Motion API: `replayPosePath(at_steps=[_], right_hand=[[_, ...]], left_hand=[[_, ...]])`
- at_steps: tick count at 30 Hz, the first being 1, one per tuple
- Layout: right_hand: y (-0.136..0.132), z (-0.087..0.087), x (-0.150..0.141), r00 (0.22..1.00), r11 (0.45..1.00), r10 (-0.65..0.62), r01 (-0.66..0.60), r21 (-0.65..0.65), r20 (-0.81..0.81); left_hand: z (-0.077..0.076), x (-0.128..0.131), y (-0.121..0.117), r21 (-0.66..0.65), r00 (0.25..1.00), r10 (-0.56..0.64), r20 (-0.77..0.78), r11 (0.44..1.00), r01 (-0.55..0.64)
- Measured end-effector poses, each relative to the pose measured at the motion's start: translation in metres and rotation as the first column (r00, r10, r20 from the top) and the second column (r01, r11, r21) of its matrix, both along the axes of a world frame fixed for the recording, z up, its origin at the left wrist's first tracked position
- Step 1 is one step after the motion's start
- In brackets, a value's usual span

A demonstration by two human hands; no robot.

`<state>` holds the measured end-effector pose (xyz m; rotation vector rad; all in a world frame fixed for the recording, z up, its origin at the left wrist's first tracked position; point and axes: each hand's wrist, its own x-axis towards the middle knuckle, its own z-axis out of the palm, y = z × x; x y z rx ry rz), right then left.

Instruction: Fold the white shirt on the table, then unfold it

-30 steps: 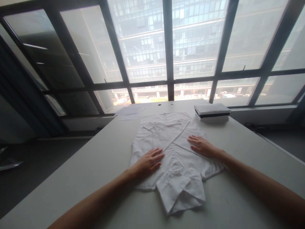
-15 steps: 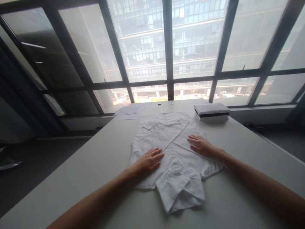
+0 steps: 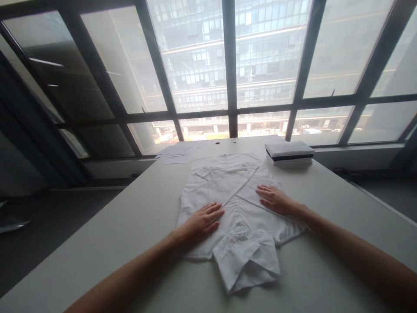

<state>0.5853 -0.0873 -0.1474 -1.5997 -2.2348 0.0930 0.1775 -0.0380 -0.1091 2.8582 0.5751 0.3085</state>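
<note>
Both the left hand (image 3: 201,221) and right hand (image 3: 275,198) lie flat, open, gripping nothing, on the shirt (image 3: 228,204) mid-counter (image 3: 137,226) (stack (image 3: 289,153) beyond it), so any sideways push could rumple its folded sleeves.

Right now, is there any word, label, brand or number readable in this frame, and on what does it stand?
None can be read.
White shirt, under the left hand and right hand: no print or tag shows.
Papers at the table's far end: too small and blurred to tell.
Folded stack: no lettering shows.
Building outside: no signs legible.
</note>
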Motion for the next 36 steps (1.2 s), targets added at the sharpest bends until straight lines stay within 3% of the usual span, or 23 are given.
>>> replayPosePath(at_steps=[7, 36], right_hand=[[0.003, -0.004, 0.003, 1.000, 1.000, 0.006, -0.006, -0.009, 0.009], [-0.002, 0.006, -0.003, 1.000, 1.000, -0.006, 0.006, -0.024, 0.028]], left_hand=[[0.003, 0.001, -0.002, 0.007, 1.000, -0.004, -0.003, 1.000, 0.004], [0.001, 0.000, 0.000, 0.002, 0.999, 0.007, -0.039, 1.000, -0.007]])
